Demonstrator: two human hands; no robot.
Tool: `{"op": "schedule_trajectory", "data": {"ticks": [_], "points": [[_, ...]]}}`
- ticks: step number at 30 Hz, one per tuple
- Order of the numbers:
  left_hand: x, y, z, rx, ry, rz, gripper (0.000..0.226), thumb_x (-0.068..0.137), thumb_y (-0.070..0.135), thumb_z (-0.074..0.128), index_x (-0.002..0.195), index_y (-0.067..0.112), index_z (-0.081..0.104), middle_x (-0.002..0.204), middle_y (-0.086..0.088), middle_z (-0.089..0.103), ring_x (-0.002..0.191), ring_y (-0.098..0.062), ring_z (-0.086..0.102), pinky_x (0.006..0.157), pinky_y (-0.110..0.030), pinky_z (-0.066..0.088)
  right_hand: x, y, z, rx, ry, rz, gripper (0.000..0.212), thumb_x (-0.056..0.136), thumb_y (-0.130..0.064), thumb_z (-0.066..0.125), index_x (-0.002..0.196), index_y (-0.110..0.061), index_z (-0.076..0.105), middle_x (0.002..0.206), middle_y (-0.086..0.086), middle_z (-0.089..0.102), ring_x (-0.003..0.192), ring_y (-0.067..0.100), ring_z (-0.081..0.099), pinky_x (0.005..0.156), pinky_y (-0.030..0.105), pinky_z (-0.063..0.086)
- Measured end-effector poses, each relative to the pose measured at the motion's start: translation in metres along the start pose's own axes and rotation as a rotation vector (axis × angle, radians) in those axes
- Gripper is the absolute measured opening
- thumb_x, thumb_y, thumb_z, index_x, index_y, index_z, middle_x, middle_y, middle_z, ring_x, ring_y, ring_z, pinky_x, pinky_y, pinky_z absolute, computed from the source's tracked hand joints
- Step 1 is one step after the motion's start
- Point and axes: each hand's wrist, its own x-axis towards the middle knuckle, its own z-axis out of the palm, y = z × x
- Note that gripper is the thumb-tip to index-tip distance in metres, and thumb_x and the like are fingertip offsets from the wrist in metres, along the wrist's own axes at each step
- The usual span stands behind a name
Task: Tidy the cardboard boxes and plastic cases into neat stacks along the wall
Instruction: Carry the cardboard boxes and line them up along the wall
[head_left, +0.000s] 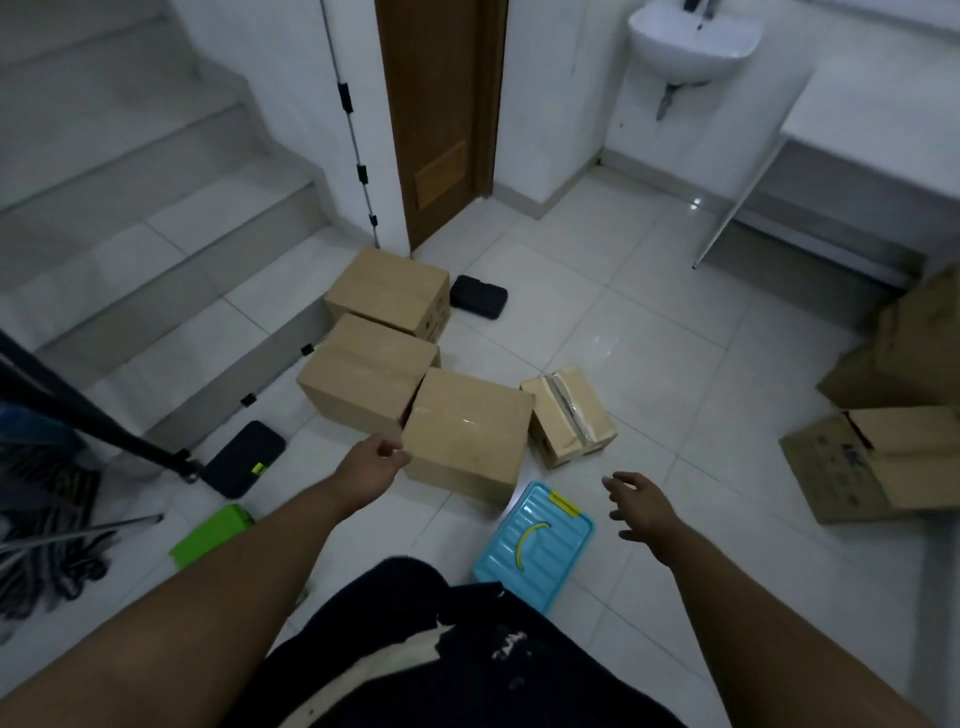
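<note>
The biggest pieces are the two flapped cartons (883, 462) against the floor's right edge, one leaning behind the other with loose flaps up. Stacked as they are, they would likely sag or tip under anything set on top.

Three sealed cardboard boxes run along the foot of the stairs (156, 208): the far box (389, 291), the middle box (363, 374), and the near box (465, 431), which sits skewed with a corner pushed against the middle one. The left hand (376, 457) is at the near box's left corner, fingers loosely curled and clasping nothing; whether it touches the cardboard I cannot tell. The right hand (641, 506) hovers wide open over bare floor (649, 338), well apart from that box. A one-sided pull could swing the box into the small taped box (569, 421) just beside it, whose torn tape suggests a weak top.

The blue plastic case (535, 540) lies at the person's feet, between both arms, so a step forward could catch it on the glossy tile. The black case (244, 457) and green case (210, 530) lie near a dark stand leg (104, 421), which is another trip point. A smaller black case (478, 296) sits beside the far box.
</note>
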Motion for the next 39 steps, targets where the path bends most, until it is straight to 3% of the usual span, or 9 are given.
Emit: {"op": "schedule_trajectory", "data": {"ticks": [7,11,16,21,28,31,35,37,39], "points": [[0.006,-0.009,-0.021,0.045,-0.031,0.034,0.034,0.099,0.039,0.063,0.126,0.019,0.06,0.121,0.0,0.06,0.107,-0.021,0.059,0.094,-0.039,0.051,-0.015,0.017,0.014,0.108,0.053,0.037,0.045,0.101,-0.039,0.063,0.14,-0.019,0.054,0.125,0.015,0.062,0.101,0.028,0.066,0.08,0.044,0.055],[0.047,0.003,-0.045,0.052,-0.052,0.054,0.009,0.101,0.033,0.062,0.102,0.024,0.063,0.107,-0.001,0.064,0.1,-0.021,0.061,0.093,-0.041,0.052,-0.006,0.004,0.035,0.193,0.12,0.077,0.042,0.1,-0.038,0.064,0.136,-0.018,0.057,0.12,0.016,0.064,0.094,0.027,0.065,0.073,0.039,0.052],[0.12,0.03,-0.078,-0.037,-0.128,-0.005,0.006,0.101,0.034,0.062,0.097,0.028,0.062,0.119,-0.006,0.063,0.111,-0.026,0.062,0.099,-0.049,0.054,0.007,-0.02,0.077,0.303,0.197,0.166,0.037,0.1,-0.035,0.064,0.132,-0.017,0.059,0.117,0.014,0.065,0.089,0.027,0.064,0.072,0.038,0.051],[0.185,0.047,-0.109,0.021,-0.253,-0.001,0.027,0.1,0.037,0.062,0.121,0.019,0.062,0.118,-0.002,0.064,0.109,-0.022,0.063,0.093,-0.045,0.055,0.029,-0.044,0.127,0.3,0.224,0.243,0.043,0.1,-0.036,0.064,0.137,-0.019,0.054,0.114,0.016,0.066,0.09,0.028,0.064,0.074,0.039,0.05],[0.242,0.053,-0.138,0.072,-0.35,-0.063,0.029,0.098,0.039,0.064,0.118,0.018,0.061,0.118,-0.005,0.064,0.108,-0.024,0.063,0.095,-0.046,0.053,0.061,-0.092,0.176,0.247,0.223,0.214,0.047,0.098,-0.037,0.065,0.14,-0.02,0.052,0.117,0.02,0.065,0.102,0.037,0.066,0.072,0.042,0.054],[0.256,0.05,-0.132,0.046,-0.351,-0.108,0.03,0.099,0.036,0.064,0.121,0.015,0.061,0.122,-0.009,0.064,0.109,-0.025,0.063,0.094,-0.044,0.053,0.075,-0.106,0.183,0.161,0.198,0.199,0.045,0.099,-0.037,0.066,0.138,-0.021,0.052,0.106,0.023,0.067,0.084,0.029,0.063,0.07,0.04,0.051],[0.275,0.031,-0.114,0.029,-0.332,-0.177,0.019,0.098,0.034,0.066,0.111,0.021,0.061,0.118,-0.01,0.064,0.109,-0.027,0.062,0.097,-0.045,0.053,0.114,-0.106,0.182,0.038,0.154,0.173,0.043,0.099,-0.04,0.065,0.136,-0.02,0.052,0.082,0.007,0.062,0.072,0.02,0.058,0.07,0.036,0.048],[0.29,0.015,-0.103,0.04,-0.325,-0.22,0.021,0.096,0.036,0.067,0.111,0.023,0.061,0.12,-0.008,0.063,0.107,-0.022,0.06,0.098,-0.041,0.052,0.142,-0.102,0.183,-0.007,0.139,0.149,0.042,0.1,-0.038,0.065,0.135,-0.02,0.052,0.085,0.002,0.063,0.074,0.018,0.061,0.067,0.03,0.048],[0.308,-0.003,-0.085,0.065,-0.299,-0.267,0.043,0.094,0.041,0.069,0.13,0.021,0.057,0.125,-0.007,0.061,0.108,-0.021,0.06,0.097,-0.038,0.051,0.175,-0.095,0.188,-0.045,0.149,0.114,0.044,0.098,-0.039,0.068,0.136,-0.021,0.054,0.102,0.001,0.067,0.089,0.02,0.066,0.066,0.021,0.045]]}}
